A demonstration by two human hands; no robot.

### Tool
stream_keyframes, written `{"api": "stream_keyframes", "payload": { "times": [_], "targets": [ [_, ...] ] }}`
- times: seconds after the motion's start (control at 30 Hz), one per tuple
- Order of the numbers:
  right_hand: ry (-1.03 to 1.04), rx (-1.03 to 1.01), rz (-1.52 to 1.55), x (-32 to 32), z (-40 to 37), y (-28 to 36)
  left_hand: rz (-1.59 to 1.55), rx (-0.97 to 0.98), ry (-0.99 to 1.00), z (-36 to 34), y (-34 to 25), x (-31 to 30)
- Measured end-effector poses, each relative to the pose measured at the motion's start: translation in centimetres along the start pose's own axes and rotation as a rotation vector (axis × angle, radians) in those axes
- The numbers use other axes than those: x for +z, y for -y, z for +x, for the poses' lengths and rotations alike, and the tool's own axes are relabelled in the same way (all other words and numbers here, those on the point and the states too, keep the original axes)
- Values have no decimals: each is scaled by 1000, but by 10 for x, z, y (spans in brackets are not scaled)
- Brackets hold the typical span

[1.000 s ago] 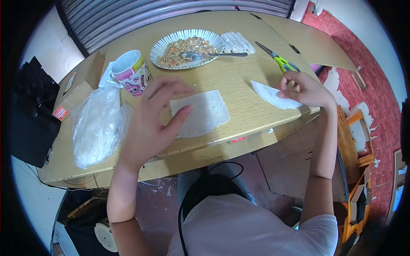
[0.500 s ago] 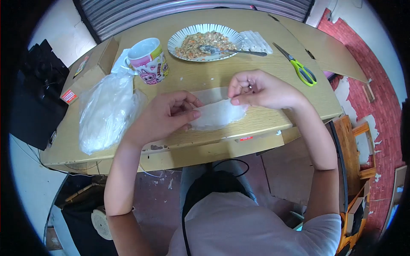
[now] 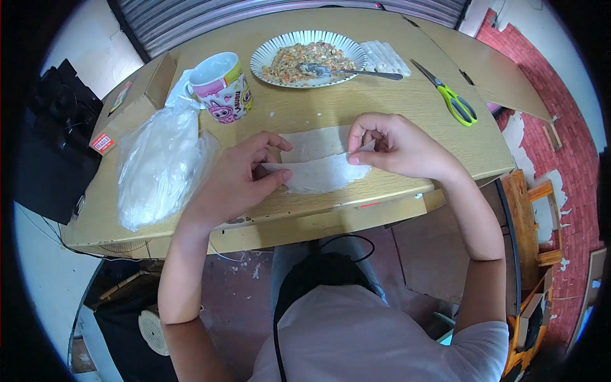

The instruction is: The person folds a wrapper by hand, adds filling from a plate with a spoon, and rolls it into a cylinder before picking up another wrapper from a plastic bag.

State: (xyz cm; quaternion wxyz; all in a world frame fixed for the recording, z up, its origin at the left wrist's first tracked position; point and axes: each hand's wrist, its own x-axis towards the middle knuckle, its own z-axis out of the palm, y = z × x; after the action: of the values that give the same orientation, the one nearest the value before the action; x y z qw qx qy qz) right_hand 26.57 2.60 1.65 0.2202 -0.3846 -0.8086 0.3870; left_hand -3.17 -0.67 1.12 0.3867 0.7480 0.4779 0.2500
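Wood-grain tabletop (image 3: 449,149) stretches before a corrugated shutter (image 3: 165,25). Near its front edge, the left hand (image 3: 235,175) and right hand (image 3: 404,146) each pinch a corner of a thin wrapper sheet (image 3: 321,173), which overlaps the near part of a second wrapper sheet (image 3: 312,141) lying below. Uneven pulling could tear the held piece; its slack middle could crease. It looks white, faintly translucent and slightly wavy, its near edge ragged.

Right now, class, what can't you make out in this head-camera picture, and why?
Head view:
Far sheet: near part, hidden behind the held sheet.
Mug: far outer side, hidden by its own body.
Plastic bag: contents, blurred by its folds.
Cardboard box: inside, hidden by its sides.
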Motion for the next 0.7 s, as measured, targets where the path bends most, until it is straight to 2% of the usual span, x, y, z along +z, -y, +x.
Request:
{"api": "stream_keyframes", "payload": {
  "times": [0.07, 0.17, 0.23, 0.37, 0.43, 0.5, 0.57, 0.7],
  "targets": [
    [-15, -17, 4, 1, 0, -3, -10, 55, -51, 1, 2, 2],
    [-24, -17, 20, 2, -2, -3, 83, 38, -61, -2, -8, 2],
    [-70, -40, -101, 2, -5, 2, 104, 25, -46, -2, -9, 1],
    [-93, -24, -119, 1, -10, 6, 211, 40, -54, -4, -8, 1],
    [-208, -124, -271, 1, -15, 6, 273, 40, -77, -9, -12, -1],
    [-185, -84, -223, -3, -17, 8, 333, 36, -97, -12, -12, -1],
    [-162, -43, -175, -4, -18, 7, 220, 34, -137, -12, -7, 0],
    [-163, 20, -83, -2, -18, 1, 231, 66, -144, -12, -3, -1]
  ]
}}
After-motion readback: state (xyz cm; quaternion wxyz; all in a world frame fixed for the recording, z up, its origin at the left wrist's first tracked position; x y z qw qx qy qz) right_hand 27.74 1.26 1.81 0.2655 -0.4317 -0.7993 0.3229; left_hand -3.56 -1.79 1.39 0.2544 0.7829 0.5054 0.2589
